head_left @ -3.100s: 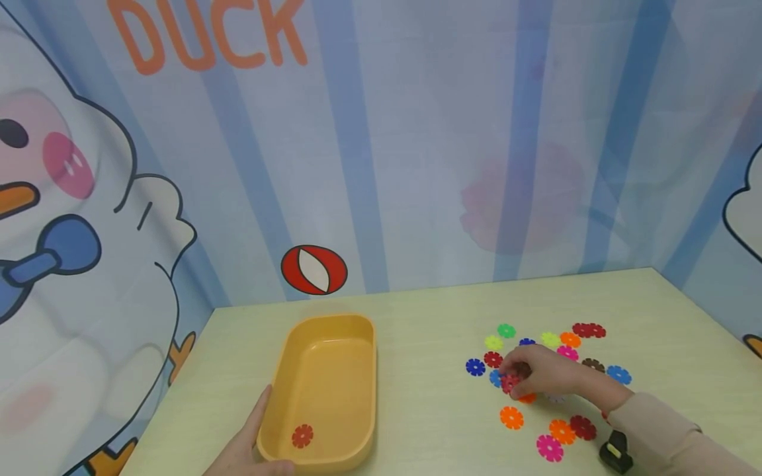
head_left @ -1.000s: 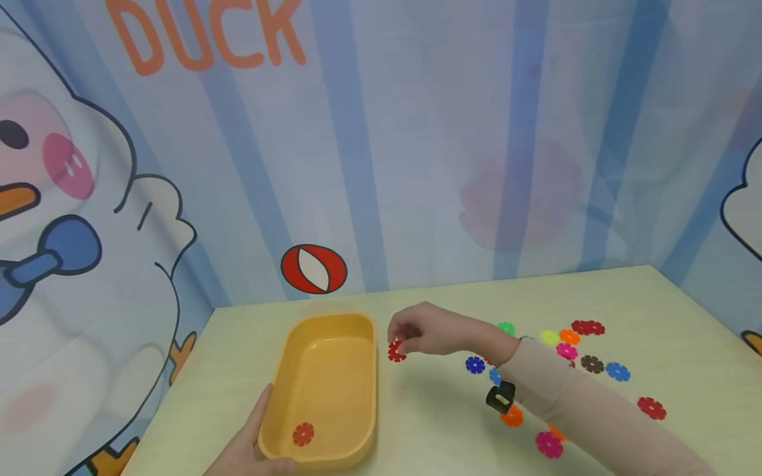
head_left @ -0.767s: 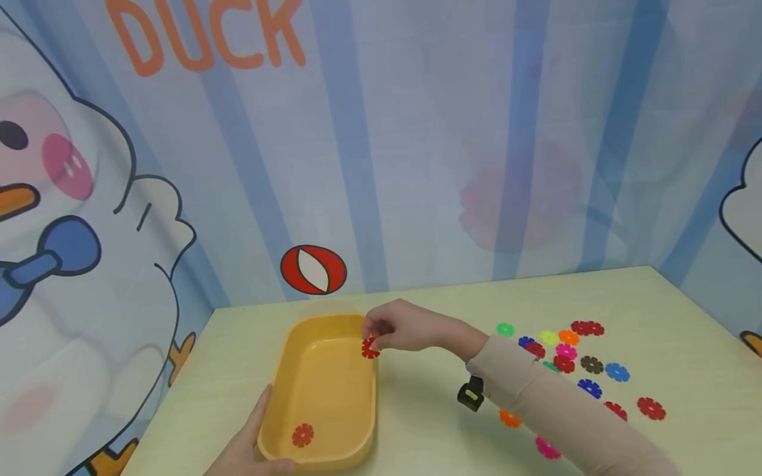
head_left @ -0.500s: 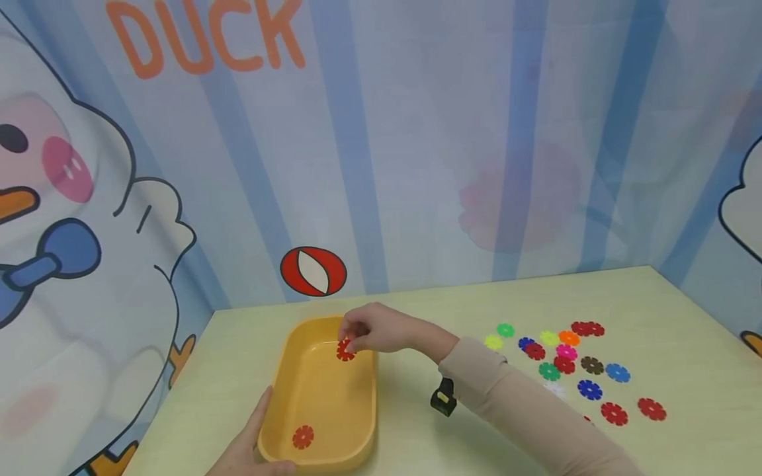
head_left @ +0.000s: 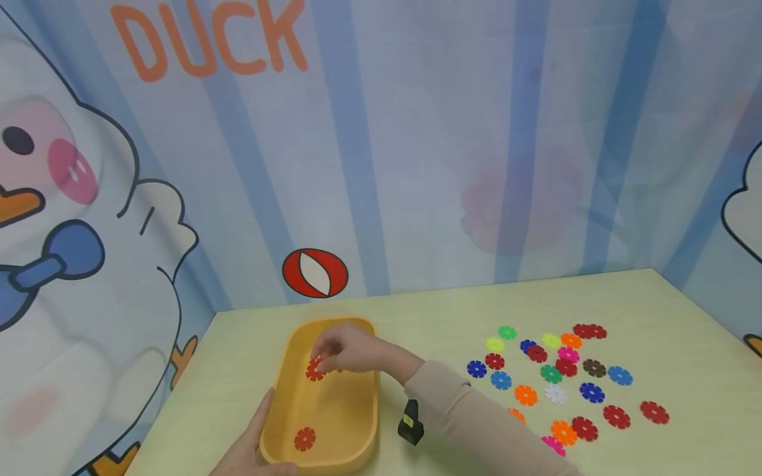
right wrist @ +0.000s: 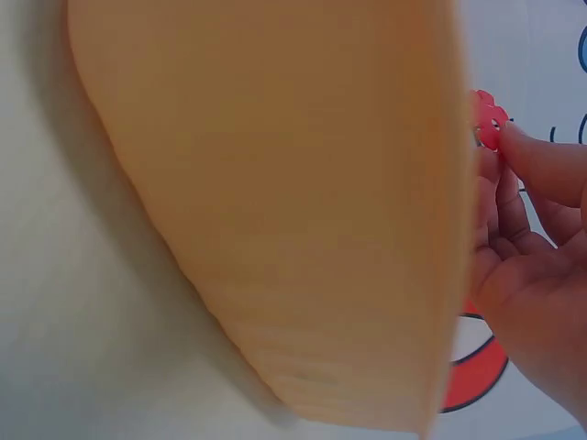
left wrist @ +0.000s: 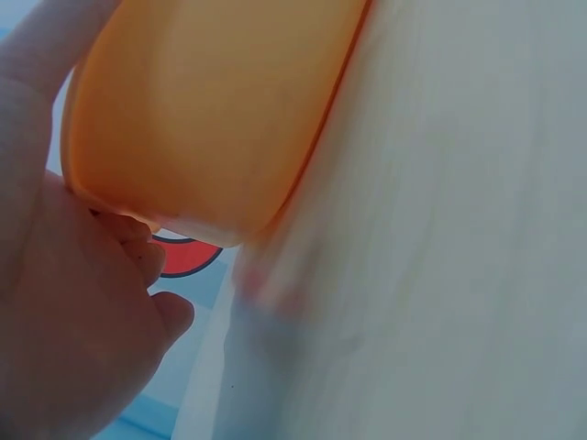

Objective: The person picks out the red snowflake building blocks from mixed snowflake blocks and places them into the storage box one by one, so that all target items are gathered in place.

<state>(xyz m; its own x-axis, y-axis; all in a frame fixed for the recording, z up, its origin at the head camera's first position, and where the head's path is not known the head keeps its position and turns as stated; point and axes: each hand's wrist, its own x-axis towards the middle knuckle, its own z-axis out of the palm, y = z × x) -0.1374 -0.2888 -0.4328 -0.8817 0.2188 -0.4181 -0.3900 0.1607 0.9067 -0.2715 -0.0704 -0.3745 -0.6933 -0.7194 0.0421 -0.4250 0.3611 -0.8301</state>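
A red snowflake disc (head_left: pixel 314 370) is pinched between the thumb and fingers of my right hand (head_left: pixel 351 347), over the far part of a yellow tray (head_left: pixel 339 410). The right wrist view shows the same disc (right wrist: pixel 490 119) at the fingertips, beyond the tray wall (right wrist: pixel 275 202). Another red snowflake disc (head_left: pixel 305 439) lies flat on the tray floor near its front left corner. My left hand (head_left: pixel 247 446) grips that corner, with a finger along the left side and the thumb at the near rim. In the left wrist view, curled fingers show beside the tray (left wrist: pixel 220 101).
Several snowflake discs in many colours, such as a white disc (head_left: pixel 556 394) and a brown disc (head_left: pixel 594 368), lie scattered on the table (head_left: pixel 440 317) to the right. A black wrist camera (head_left: pixel 411 423) hangs below my right sleeve. A printed curtain (head_left: pixel 417 165) stands behind the table.
My right hand has carried the red snowflake disc leftward from the scattered discs, across the tray's right rim and over its inside. The left hand has stayed at the tray's corner.
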